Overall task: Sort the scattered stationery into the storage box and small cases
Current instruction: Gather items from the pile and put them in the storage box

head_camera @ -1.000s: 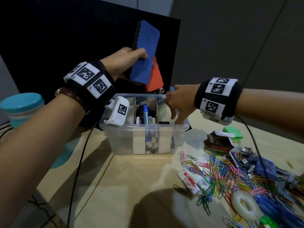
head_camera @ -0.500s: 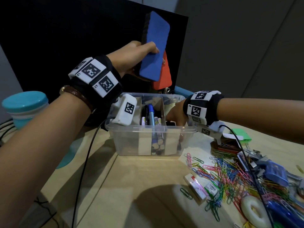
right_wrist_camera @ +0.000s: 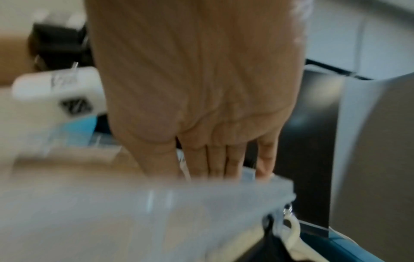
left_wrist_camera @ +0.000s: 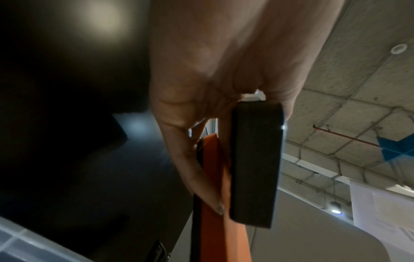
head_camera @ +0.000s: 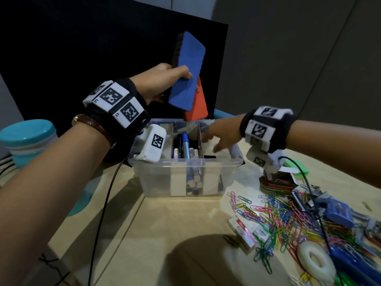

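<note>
Stationery is only partly sorted: the clear plastic storage box (head_camera: 185,176) with cardboard dividers already holds upright markers (head_camera: 186,145) in its middle compartment, while coloured paper clips (head_camera: 278,215), a white tape roll (head_camera: 314,259) and small white erasers (head_camera: 241,230) lie scattered on the worktop (head_camera: 165,223) to the right of the box. Since a second ago the right hand (head_camera: 222,135) has dipped into the box's right compartment and come back up to its rim, which suggests that it has been clearing or checking room there. The left hand (head_camera: 158,83) has kept the two board erasers raised above the box's far edge throughout. Its grip is clenched round both: thumb across the blue felt-backed eraser (head_camera: 187,71), fingers (left_wrist_camera: 201,177) pressing the orange eraser (head_camera: 195,104) behind it. The right hand's grip is released, fingers (right_wrist_camera: 215,159) straight and together, tips at the box rim, holding nothing that I can see in this blurred view. My guess is the erasers go into that right compartment next.
</note>
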